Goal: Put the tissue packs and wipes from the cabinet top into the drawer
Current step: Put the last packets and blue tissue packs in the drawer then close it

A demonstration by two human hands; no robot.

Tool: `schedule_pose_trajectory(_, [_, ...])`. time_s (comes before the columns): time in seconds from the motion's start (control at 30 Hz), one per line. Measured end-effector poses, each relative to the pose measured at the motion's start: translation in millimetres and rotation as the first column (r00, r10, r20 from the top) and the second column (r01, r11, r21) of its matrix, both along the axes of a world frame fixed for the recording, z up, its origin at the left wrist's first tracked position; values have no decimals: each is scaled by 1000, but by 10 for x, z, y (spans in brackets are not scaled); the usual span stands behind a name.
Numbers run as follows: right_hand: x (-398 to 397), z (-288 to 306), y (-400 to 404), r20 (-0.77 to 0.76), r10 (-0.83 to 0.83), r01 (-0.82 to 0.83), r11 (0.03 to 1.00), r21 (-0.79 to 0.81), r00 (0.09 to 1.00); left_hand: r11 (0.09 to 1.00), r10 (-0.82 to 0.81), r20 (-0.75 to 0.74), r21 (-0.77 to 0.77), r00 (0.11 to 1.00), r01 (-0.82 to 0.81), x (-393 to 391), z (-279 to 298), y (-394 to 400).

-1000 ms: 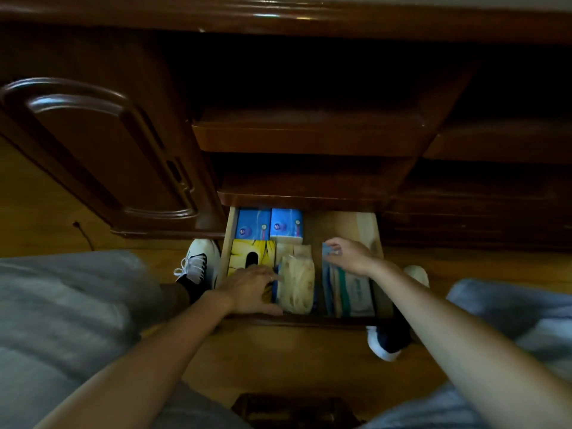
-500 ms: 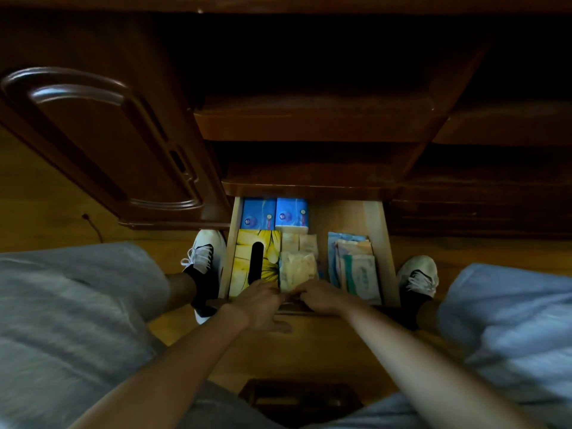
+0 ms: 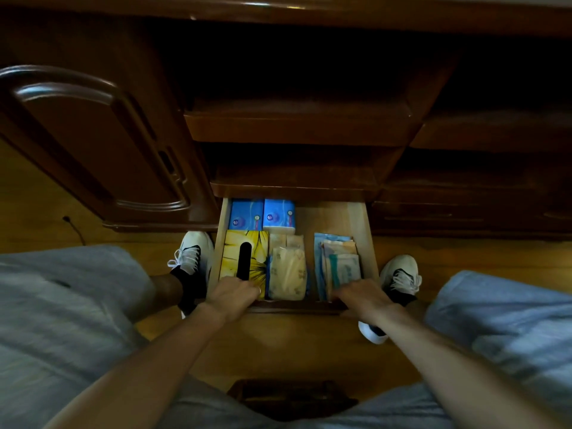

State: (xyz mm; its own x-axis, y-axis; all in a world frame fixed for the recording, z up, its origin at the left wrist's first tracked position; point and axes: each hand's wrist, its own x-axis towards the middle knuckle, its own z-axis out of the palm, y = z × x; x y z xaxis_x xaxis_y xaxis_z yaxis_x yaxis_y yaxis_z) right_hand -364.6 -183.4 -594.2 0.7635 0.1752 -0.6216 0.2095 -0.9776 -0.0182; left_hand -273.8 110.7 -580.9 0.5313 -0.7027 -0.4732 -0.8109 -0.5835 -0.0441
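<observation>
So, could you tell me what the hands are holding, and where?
Both the left hand and right hand grip the drawer at its front edge.

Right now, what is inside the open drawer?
The drawer holds two blue tissue packs at the back, a yellow tissue box, beige packs in the middle and wipes packs on the right. Anything underneath them is covered.

- In the open drawer [image 3: 359, 224], two tissue packs [image 3: 262, 214] sit side by side at the back left.
- Before them lies a tissue box [image 3: 244, 258], wipes [image 3: 288, 274] just right of it.
- More packs [image 3: 339, 264] stand at the right.
- My shoes [image 3: 192, 253] flank the drawer.
</observation>
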Motion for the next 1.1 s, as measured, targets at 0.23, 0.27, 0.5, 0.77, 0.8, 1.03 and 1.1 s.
schedule_pose_trajectory(0.23, [101,30,-175,251,-125,119,992,41,960,977,149,83,-168,985,-133,62,55,-6])
schedule_pose_trajectory(0.27, [132,28,-188,295,-145,135,989,56,944,970,163,107,-200,981,-139,110,58,-6])
schedule_pose_trajectory(0.5, [345,-129,-227,339,-222,234,972,3,914,970,193,114,-174,974,-172,363,-134,-132])
schedule_pose_trajectory(0.77, [490,-369,-95,577,-718,581,678,451,390,559,730,27,-598,683,-575,697,-261,-280])
schedule_pose_trajectory(0.8, [489,-394,-43,514,-839,613,503,609,179,307,847,-130,-673,516,-673,664,-263,-297])
schedule_pose_trajectory(1.03, [773,-418,105,-650,-617,80,-749,657,-443,-708,-15,-921,285,-389,-646,670,-307,-451])
schedule_pose_trajectory(1.1, [778,-421,99,-669,-588,85,-777,624,-454,-716,-150,-912,367,-383,-593,694,-310,-458])
